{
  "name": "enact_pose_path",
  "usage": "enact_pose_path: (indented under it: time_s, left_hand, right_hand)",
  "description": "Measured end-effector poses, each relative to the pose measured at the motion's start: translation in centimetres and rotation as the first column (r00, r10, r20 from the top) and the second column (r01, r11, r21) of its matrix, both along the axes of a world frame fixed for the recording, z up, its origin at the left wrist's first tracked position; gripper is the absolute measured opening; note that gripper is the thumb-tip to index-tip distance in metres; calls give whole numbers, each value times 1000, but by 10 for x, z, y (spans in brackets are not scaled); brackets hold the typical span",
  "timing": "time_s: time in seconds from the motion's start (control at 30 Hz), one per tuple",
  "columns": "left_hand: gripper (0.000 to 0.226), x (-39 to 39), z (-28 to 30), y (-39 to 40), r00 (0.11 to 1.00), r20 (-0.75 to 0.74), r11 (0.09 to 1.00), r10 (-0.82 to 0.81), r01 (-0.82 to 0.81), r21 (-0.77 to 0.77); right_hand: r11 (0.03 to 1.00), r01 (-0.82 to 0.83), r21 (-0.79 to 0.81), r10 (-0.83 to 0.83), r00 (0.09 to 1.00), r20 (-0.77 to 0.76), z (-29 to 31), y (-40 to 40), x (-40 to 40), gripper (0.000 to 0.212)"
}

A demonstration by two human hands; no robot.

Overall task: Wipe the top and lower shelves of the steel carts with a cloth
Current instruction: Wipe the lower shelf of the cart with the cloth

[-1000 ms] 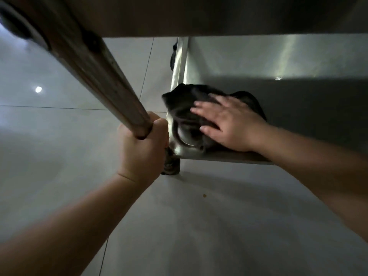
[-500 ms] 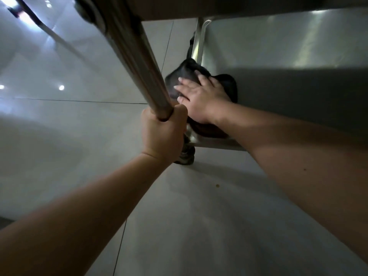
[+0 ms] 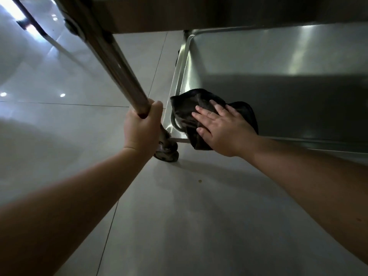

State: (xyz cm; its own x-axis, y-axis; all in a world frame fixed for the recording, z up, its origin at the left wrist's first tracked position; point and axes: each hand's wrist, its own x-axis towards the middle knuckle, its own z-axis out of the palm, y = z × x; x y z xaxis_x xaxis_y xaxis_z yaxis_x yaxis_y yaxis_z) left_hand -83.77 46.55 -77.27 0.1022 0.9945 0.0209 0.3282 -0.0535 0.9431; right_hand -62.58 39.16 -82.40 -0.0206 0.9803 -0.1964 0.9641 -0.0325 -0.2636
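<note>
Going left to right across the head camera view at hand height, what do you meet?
Tiled floor → left hand gripping the cart leg → caster wheel → dark cloth → right hand pressing flat on it → bare steel lower shelf.

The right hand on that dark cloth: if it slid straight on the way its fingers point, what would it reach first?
Probably the raised left rim of the lower shelf. The right hand lies flat on the cloth, fingers pointing up-left towards that corner; past it stands the cart leg.
</note>
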Motion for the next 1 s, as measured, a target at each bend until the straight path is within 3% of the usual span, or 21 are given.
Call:
enact_pose_path:
  time_s: [0.1, 0.17, 0.27, 0.4, 0.5, 0.6, 0.8, 0.9, 1.0]
  left_hand:
    - [43, -19, -27, -27, 940, -338, 995, 49, -76, -68]
    - [35, -28, -47, -56, 854, -519, 966, -35, -105, -237]
    - [24, -15, -64, -85, 764, -587, 939, -269, 71, -338]
    - [25, 36, -49, -94, 661, -635, 909, -399, 379, -176]
    - [23, 72, -33, -103, 600, -672, 855, -434, 510, -97]
    - [20, 96, -25, -111, 598, -682, 844, -422, 534, -54]
    - [16, 137, -13, -122, 674, -671, 899, -310, 437, 23]
    - [6, 150, -11, -120, 704, -647, 897, -294, 436, 67]
    - [15, 159, -16, -115, 718, -631, 896, -294, 437, 80]
  right_hand:
    - [999, 51, -16, -52, 999, -12, 1, -20, 31, 68]
    - [996, 91, -21, -92, 996, -10, 1, -38, 53, 71]
    - [981, 195, -17, -195, 981, 3, 0, -71, 90, 75]
    - [942, 335, -12, -334, 941, 49, 4, -111, 136, 76]
    - [931, 364, -4, -362, 927, 98, 5, -120, 144, 70]
    - [937, 348, 14, -348, 934, 79, 5, -110, 129, 69]
    - [995, 79, -59, -80, 997, -19, 5, -79, 112, 66]
    - [997, -23, -74, 25, 999, 32, 8, -99, 140, 77]
    - [995, -35, -98, 49, 989, 143, 10, -145, 203, 92]
